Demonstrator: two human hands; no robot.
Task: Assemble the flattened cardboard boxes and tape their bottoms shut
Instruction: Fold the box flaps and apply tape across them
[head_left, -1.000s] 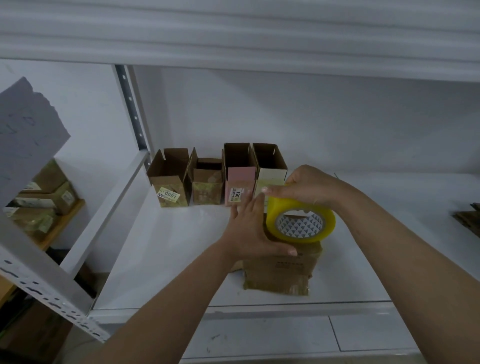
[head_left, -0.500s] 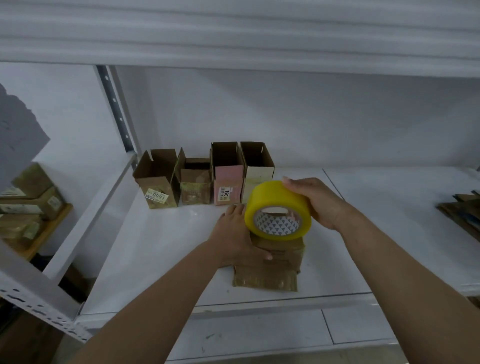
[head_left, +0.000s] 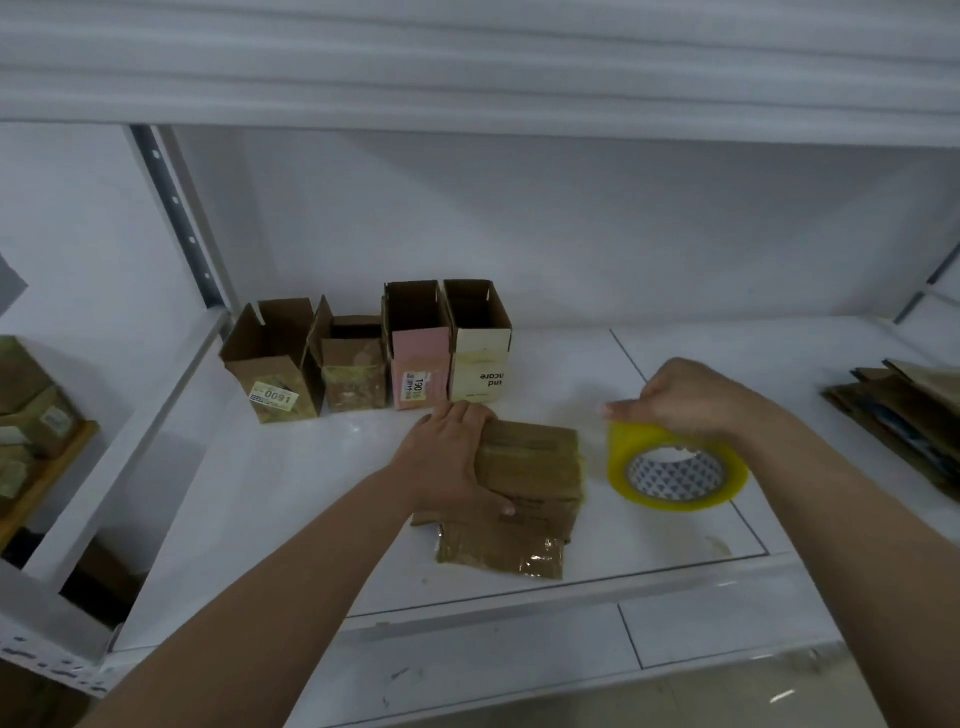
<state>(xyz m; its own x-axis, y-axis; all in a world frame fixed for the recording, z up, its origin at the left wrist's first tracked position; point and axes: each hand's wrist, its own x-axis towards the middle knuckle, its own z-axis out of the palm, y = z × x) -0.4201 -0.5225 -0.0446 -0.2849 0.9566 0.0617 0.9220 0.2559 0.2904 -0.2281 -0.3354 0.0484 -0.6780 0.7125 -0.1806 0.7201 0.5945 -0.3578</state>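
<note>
Brown cardboard box (head_left: 530, 467), bottom flaps up, sits on the white shelf (head_left: 260, 493) near the front edge, just in front of a row of four finished small open boxes (head_left: 363, 358) at the back wall. Going L to R: off the shelf's L end we see blurry brown cartons (head_left: 31, 410) on a lower wooden rack; then the row of four; then our left hand (head_left: 447, 462) w/ fingers curled over the box's L side and thumb on the near face, gripping it. R of the box, our right hand (head_left: 691, 400) grips the yellow roll of clear packing tape (head_left: 675, 467) from above, fingers wrapped over its rim; the roll hangs just beside the box, not touching it. Far R, a stack of flattened brown cardboard (head_left: 898, 421) waits.

Handling, as we judge it: the box is light, thin-walled, dents easily, and old shiny tape on the near face looks slippery, so take it by opposite side walls near the corners, not the flaps. Flaps will spring open unless pressed.

Vs 0.5 s ago: the roll was over the box top, touching it; now it's off to the R and lower, box top exposed. Our left hand hasn't left the box.
</note>
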